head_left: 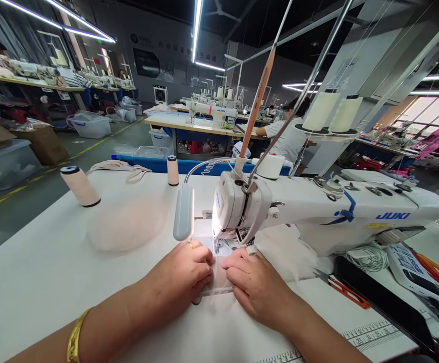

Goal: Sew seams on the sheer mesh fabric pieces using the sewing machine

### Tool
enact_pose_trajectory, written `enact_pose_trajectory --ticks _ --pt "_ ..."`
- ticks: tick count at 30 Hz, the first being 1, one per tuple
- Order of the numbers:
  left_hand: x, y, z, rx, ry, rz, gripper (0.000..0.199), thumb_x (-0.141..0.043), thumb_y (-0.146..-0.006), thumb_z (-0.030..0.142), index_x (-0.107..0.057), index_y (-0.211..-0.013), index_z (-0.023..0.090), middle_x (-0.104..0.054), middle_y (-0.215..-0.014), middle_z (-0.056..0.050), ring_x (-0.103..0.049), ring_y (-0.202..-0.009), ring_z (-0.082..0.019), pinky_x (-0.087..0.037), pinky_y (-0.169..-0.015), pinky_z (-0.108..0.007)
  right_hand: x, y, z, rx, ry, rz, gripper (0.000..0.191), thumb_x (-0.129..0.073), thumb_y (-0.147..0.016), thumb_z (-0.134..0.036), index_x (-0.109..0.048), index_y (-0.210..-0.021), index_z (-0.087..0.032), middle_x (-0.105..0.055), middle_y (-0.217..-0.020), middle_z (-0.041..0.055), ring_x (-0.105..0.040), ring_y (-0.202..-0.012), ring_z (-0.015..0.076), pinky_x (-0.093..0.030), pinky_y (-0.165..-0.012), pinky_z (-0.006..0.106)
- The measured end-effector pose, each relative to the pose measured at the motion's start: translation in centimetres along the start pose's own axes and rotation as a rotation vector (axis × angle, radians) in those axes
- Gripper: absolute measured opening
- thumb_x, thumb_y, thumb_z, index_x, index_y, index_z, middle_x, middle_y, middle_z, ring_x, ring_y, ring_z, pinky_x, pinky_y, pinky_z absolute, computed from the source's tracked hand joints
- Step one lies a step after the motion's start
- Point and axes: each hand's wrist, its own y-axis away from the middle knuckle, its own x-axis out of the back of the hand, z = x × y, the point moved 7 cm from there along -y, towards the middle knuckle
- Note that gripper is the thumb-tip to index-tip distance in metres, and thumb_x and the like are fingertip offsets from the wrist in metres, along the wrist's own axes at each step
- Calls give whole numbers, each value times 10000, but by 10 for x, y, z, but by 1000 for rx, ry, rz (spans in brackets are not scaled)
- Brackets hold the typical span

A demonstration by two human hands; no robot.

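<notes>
A white sewing machine (242, 201) stands before me, its needle area lit by a small lamp (183, 214). Under the presser foot (217, 245) lies a strip of sheer pale pink fabric (219, 282). My left hand (183, 269) grips the fabric's left side with curled fingers, close to the foot. On the right side, my right hand (255, 282) is closed on the same fabric, its fingers bent and pressed together. A small dark round end (196, 301) pokes out below my left hand; its kind is hidden. More sheer fabric (287, 252) lies bunched behind my right hand.
A pale sheer bundle (128, 222) rests on the left of the table, near two thread spools (80, 186) and a cord (121, 166). To the right lie a black phone (382, 302), orange-handled snips (350, 291) and a coiled cable (369, 257). A co-worker (285, 133) sits beyond.
</notes>
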Motion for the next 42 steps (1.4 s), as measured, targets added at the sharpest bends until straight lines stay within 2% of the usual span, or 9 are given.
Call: enact_pose_trajectory --ticks 2,5,10,16,20,22,26,30,42 --pt "-2 0 3 -13 58 -20 276 -506 -973 80 -661 -775 194 -727 -917 -34 -617 -818 -197 -454 -755 -347 1 1 2 -14 10 6 254 -499 -866 -20 -618 -921 -238 -694 -948 57 -590 -978 265 -456 -810 398" --pt "-3 2 5 -7 74 -19 240 -535 -967 86 -672 -804 197 -740 -897 -20 -634 -805 -198 -466 -765 -363 2 1 3 -26 23 11 252 -504 -870 -26 -625 -932 -239 -703 -938 56 -599 -984 270 -452 -817 401" --pt "-4 2 5 -24 26 47 227 -539 -967 100 -670 -805 189 -768 -939 -40 -659 -807 -208 -480 -765 -378 1 0 7 -36 55 22 266 -490 -849 -12 -622 -928 -228 -713 -923 54 -610 -924 260 -433 -820 402" --pt "-8 -3 -2 5 -40 55 240 -507 -993 115 -690 -853 183 -764 -952 -59 -675 -837 -231 -489 -780 -392 -3 -3 15 -59 105 69 254 -489 -785 31 -565 -839 -205 -735 -1003 52 -581 -868 247 -393 -805 390" --pt "-10 -3 -6 52 -58 61 264 -479 -996 100 -703 -879 177 -749 -947 -72 -662 -849 -237 -480 -785 -402 -3 -3 21 -110 126 96 298 -491 -782 49 -590 -903 -204 -737 -1014 49 -534 -801 230 -379 -756 365" --pt "-8 -1 -1 25 -33 81 289 -464 -1003 95 -705 -873 185 -744 -948 -64 -648 -839 -222 -464 -786 -396 1 -2 18 -86 102 103 329 -492 -799 47 -610 -978 -202 -738 -1039 51 -540 -829 236 -381 -755 362" --pt "-5 6 16 -52 72 89 269 -504 -980 75 -694 -841 207 -736 -900 -13 -624 -788 -181 -421 -774 -374 8 1 -1 84 -23 72 311 -525 -887 -8 -629 -1092 -218 -725 -1148 35 -577 -970 239 -405 -823 366" --pt "-4 9 22 -55 97 68 263 -513 -957 50 -693 -873 223 -734 -875 18 -608 -749 -165 -392 -781 -375 5 3 -7 113 -102 -6 211 -551 -913 -30 -628 -974 -217 -717 -1019 7 -583 -952 211 -410 -801 350" --pt "-8 6 7 -14 7 114 289 -468 -888 -4 -648 -788 198 -725 -852 -3 -614 -743 -171 -386 -800 -387 -5 -2 4 40 1 36 304 -515 -917 -13 -643 -1081 -235 -680 -940 50 -600 -885 235 -471 -773 353"
